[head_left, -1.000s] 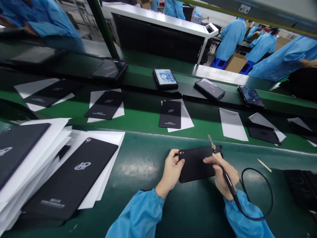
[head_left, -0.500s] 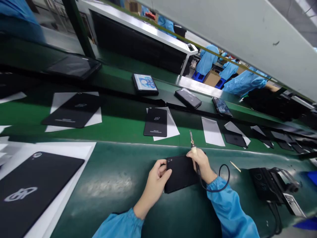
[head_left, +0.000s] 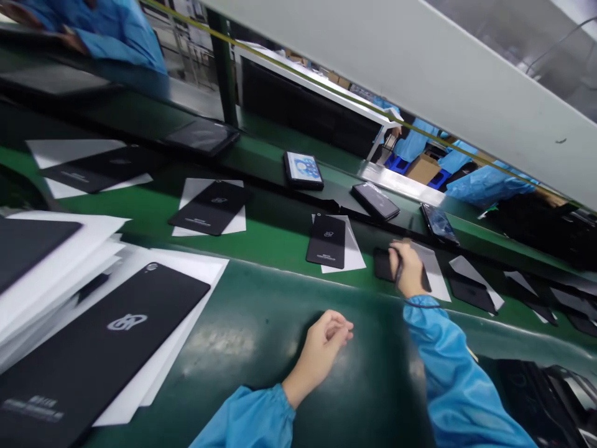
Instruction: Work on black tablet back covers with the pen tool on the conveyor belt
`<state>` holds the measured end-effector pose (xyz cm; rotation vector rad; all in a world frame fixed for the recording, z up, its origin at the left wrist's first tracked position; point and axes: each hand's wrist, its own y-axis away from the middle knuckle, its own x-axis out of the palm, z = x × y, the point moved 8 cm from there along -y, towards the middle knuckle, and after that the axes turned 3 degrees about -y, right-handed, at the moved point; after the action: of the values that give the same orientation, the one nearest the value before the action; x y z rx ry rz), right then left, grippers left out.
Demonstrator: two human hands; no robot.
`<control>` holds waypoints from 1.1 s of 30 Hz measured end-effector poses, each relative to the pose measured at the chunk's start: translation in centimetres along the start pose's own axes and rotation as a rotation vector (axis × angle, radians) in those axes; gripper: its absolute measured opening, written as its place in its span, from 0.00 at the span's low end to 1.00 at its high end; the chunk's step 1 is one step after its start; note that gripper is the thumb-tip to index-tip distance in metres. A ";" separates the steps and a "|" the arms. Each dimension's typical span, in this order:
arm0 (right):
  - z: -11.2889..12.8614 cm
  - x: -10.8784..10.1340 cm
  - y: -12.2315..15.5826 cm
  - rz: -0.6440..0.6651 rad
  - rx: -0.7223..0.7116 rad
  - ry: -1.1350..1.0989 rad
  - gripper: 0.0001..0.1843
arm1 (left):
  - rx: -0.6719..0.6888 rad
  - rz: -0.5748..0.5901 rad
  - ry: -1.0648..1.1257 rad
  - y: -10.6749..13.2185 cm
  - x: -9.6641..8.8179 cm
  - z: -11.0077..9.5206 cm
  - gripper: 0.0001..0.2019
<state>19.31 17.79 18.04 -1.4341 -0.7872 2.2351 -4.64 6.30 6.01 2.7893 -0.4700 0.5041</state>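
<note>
My left hand (head_left: 324, 342) is over the green bench, fingers curled in towards the thumb, and nothing shows in them. My right hand (head_left: 408, 267) reaches to the green belt beyond the bench edge, closed around a soldering iron that the hand mostly hides; its dark cord (head_left: 422, 305) crosses my wrist. Under and beside this hand lies a black tablet back cover (head_left: 383, 264), partly covered by the fingers, next to a white sheet (head_left: 433, 270). Whether the right fingers also touch the cover I cannot tell.
Left on the bench, a large black cover (head_left: 125, 348) lies on white sheets (head_left: 186, 274). More covers, such as one with a logo (head_left: 326, 239), line the belt. Devices, one with a lit screen (head_left: 303, 168), sit on the ledge behind. A co-worker's blue sleeve (head_left: 119, 37) shows far left.
The black cover has gone from the bench to the belt beside the white sheet, and my left hand has let go of it. My right hand has moved forward with the soldering iron. The view has shifted left.
</note>
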 end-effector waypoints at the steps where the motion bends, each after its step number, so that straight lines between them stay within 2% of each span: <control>1: 1.7 2.0 0.2 0.032 -0.007 -0.025 0.14 | 0.019 -0.004 -0.015 0.1 0.0 0.0 0.11; 5: 8.4 9.5 1.5 0.155 -0.012 -0.068 0.15 | 0.087 -0.034 -0.054 0.4 -0.4 -0.5 0.18; 8: 11.6 13.3 1.9 0.214 0.009 -0.042 0.19 | 0.113 -0.074 -0.052 0.5 -1.0 -1.1 0.20; 12: 12.6 16.1 1.9 0.318 0.130 -0.001 0.22 | 0.109 -0.105 0.001 0.3 -1.5 -1.4 0.20; 15: 12.7 16.1 1.8 0.323 0.165 0.000 0.19 | 0.101 -0.101 0.026 0.2 -1.5 -1.2 0.19; 19: 12.5 13.8 1.6 0.229 0.150 -0.036 0.15 | 0.093 -0.090 0.038 0.1 -1.4 -1.0 0.18; 23: 10.5 9.5 1.7 0.066 0.167 -0.089 0.13 | 0.066 -0.089 0.060 0.0 -1.4 -0.8 0.16; 29: 5.0 0.8 1.0 -0.287 0.239 -0.132 0.17 | 0.064 -0.101 0.028 -0.3 -1.5 -0.2 0.12; 31: 3.8 -2.4 1.0 -0.376 0.245 -0.150 0.18 | 0.116 -0.161 0.015 -0.3 -2.2 -0.5 0.11; 33: 3.1 -5.4 1.7 -0.431 0.242 -0.174 0.18 | 0.198 -0.272 -0.002 -0.2 -3.5 -1.2 0.11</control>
<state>18.68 12.50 21.79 -0.8709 -0.7620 2.0480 -8.03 7.83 5.74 2.9768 -0.0383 0.5100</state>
